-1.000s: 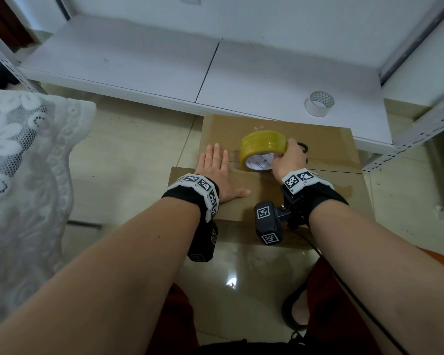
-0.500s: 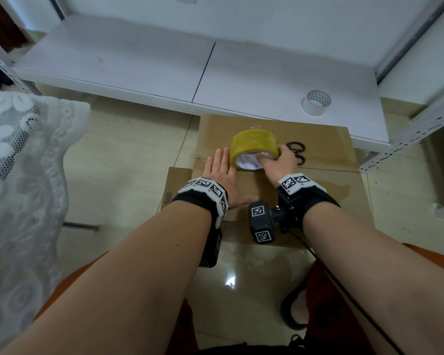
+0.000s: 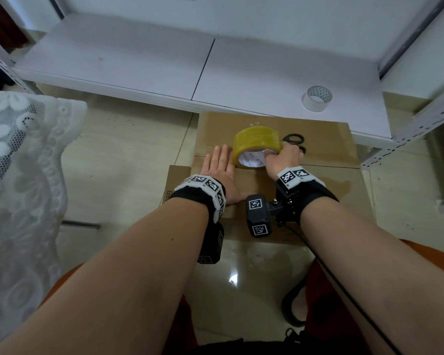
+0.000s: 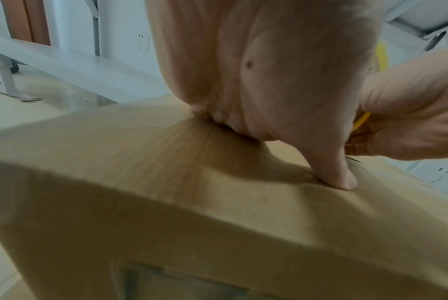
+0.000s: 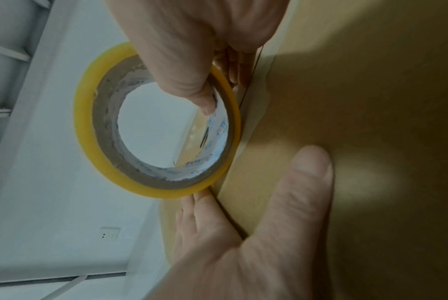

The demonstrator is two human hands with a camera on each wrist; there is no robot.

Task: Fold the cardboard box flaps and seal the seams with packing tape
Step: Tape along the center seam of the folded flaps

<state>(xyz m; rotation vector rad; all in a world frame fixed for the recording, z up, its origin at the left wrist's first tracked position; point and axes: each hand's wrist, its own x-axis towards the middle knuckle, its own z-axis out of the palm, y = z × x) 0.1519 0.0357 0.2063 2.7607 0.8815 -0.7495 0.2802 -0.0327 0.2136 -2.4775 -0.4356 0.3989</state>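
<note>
A brown cardboard box (image 3: pixel 326 180) lies on the floor with its top flaps folded down and meeting at a seam across the middle. A yellow roll of packing tape (image 3: pixel 255 146) stands on edge over that seam. My right hand (image 3: pixel 283 160) grips the roll, thumb inside the core (image 5: pixel 192 81), fingers over the outer rim. My left hand (image 3: pixel 219 170) lies flat on the near flap just left of the roll, fingers straight, thumb (image 4: pixel 333 162) pressing the cardboard. In the right wrist view the roll (image 5: pixel 153 121) touches the box top (image 5: pixel 372 121) beside my left hand (image 5: pixel 243 243).
Black scissors (image 3: pixel 294 139) lie on the far flap behind my right hand. A smaller clear tape roll (image 3: pixel 317 98) sits on the low white shelf (image 3: pixel 139 65) beyond the box. White lace cloth (image 3: pixel 23 162) hangs at the left. Metal shelf rails (image 3: pixel 408 131) stand at the right.
The roll has shifted slightly left along the seam toward my left hand. My right thumb has gone into the core. The scissors have come into sight.
</note>
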